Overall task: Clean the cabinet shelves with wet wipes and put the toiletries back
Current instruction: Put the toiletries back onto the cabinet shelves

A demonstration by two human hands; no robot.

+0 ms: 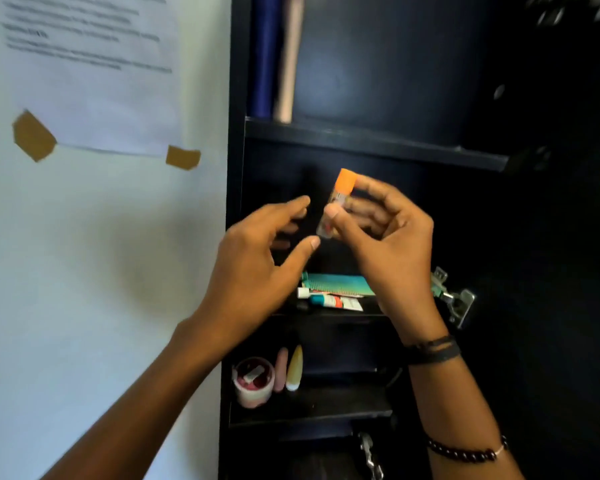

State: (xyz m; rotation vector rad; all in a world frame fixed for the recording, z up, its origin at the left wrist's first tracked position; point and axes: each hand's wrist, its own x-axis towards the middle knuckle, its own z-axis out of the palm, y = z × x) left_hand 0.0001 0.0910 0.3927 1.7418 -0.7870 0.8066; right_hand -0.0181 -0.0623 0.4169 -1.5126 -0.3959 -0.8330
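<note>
Small bottle [338, 199]: there it was, a slim clear container with a bright orange cap, tilted slightly, label blurred and unreadable, held up in front of the middle compartment of the cabinet [238, 168].
Right hand [385, 233]: pinched the bottle between thumb and fingertips, cap poking out above the fingers; dark bands sat on the wrist and a beaded bracelet lower on the forearm.
Left hand [257, 268]: spread open and holding nothing, thumb and forefinger wide apart, just beside the bottle but not touching it.
Upper shelf [378, 143]: dark, flat board with a hard front edge above the hands; a blue roll [264, 57] and a pale pink roll [290, 60] stood upright at its left end, the rest of it bare.
Middle shelf: a teal comb [340, 284] lay flat with a white-capped tube [333, 301] right in front of it, near the front lip.
Lower shelf [312, 405]: a round pink tub [253, 381] sat at the left, a pink tube and a yellow tube [294, 367] upright just beside it; open room to the right.
Hinge [454, 299]: shiny metal, jutting out at the right edge, near the right wrist.
Wall [101, 271]: smooth and pale, with a printed sheet [94, 64] fixed by brown tape.
</note>
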